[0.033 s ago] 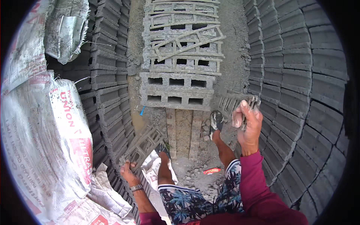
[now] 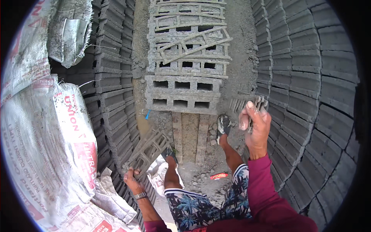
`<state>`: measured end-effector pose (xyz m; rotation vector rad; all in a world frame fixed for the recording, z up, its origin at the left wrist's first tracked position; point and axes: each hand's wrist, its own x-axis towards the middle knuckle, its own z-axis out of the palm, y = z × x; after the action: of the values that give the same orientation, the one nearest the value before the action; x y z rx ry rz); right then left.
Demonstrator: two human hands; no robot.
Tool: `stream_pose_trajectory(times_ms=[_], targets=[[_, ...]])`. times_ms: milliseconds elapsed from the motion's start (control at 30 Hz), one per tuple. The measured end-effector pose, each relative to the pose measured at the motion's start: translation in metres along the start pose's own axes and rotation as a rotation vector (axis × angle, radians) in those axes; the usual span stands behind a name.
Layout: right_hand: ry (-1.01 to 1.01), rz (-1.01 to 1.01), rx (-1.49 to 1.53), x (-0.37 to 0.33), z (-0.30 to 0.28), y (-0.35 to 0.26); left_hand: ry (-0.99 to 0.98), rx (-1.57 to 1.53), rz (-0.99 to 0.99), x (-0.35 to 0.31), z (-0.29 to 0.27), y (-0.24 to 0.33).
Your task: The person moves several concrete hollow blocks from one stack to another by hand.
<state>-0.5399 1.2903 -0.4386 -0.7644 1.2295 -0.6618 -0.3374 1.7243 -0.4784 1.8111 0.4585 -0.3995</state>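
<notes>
My left hand (image 2: pixel 132 181) is closed on the lower end of a grey, cement-crusted frame (image 2: pixel 148 150) with rectangular openings, which tilts up beside my left foot. On the right, my right hand (image 2: pixel 256 127) is raised and closed around a similar slatted frame (image 2: pixel 240 103), seen nearly edge-on; my fingers and thumb partly hide it. Ahead of me stand hollow concrete blocks (image 2: pixel 181 95) in a row, their holes facing up. Several thin frames of the same kind lie on the farther blocks, one loose frame (image 2: pixel 194 45) sitting askew.
Tall stacks of concrete blocks rise on the left (image 2: pixel 112 77) and right (image 2: pixel 301 77). Cement sacks (image 2: pixel 75 123) cover the left stack. Between my feet, two wooden planks (image 2: pixel 177 135) run along the gritty ground, near a red wrapper (image 2: pixel 219 176).
The frame in my right hand has tilted and now shows more edge-on. My left hand and its frame have hardly moved.
</notes>
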Motion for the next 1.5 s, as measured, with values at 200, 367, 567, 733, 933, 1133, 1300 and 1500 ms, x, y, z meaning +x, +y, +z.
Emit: stream_pose_trajectory(times_ms=[200,367,567,733,933,1133,1300,1500], targets=[[0.042,-0.245,-0.476,0.047,0.081,-0.017,-0.058,-0.016,0.003,-0.022,-0.002,0.045],[0.14,-0.398,-0.928,0.127,0.187,0.051,-0.063,0.035,-0.13,0.0,0.015,0.014],[0.052,-0.415,-1.121,0.231,0.256,0.175,-0.026,0.016,-0.323,0.03,0.013,-0.035],[0.08,-0.358,-1.281,0.245,0.275,0.226,0.029,0.026,-0.382,0.031,-0.028,-0.044],[0.134,-0.067,-1.297,0.262,0.297,0.213,0.098,0.05,-0.438,0.011,-0.018,-0.047],[0.13,-0.154,-1.197,0.244,0.269,0.172,0.088,0.094,-0.378,-0.019,-0.009,-0.05],[-0.121,-0.052,-0.997,0.178,0.188,0.074,0.162,-0.06,-0.344,-0.059,-0.027,-0.036],[-0.148,-0.013,-0.21,0.132,0.045,-0.08,0.235,-0.202,-0.371,-0.118,-0.054,-0.002]])
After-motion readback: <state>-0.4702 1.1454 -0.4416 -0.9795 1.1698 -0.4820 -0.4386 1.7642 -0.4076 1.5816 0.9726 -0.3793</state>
